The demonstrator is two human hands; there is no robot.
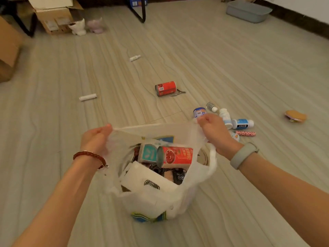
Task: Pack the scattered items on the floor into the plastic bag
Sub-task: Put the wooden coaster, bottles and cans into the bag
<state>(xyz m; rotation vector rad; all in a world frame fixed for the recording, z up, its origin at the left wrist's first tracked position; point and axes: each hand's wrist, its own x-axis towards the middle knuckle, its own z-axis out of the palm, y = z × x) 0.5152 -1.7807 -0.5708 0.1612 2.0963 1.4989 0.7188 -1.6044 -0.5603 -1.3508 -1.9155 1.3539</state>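
A white plastic bag (154, 198) stands on the floor, its mouth pulled wide. My left hand (96, 139) grips the bag's left rim and my right hand (213, 129) grips the right rim. Inside lie a red can (178, 155), a teal-labelled can (148, 153), a white packet and dark items. On the floor beyond lie another red can (165, 88) with nail nippers (178, 92) beside it, two white tubes (88, 97) (134, 58), a cluster of small bottles (243, 123) right of my right hand, a pink spotted tube (245, 133) and a burger-shaped toy (295, 116).
Cardboard boxes (53, 16) stand at the far left, with two small cat-shaped pots (78, 27) beside them. A black metal furniture leg (140, 11) is at the back centre. A grey plastic tub (248, 10) sits by the far right wall.
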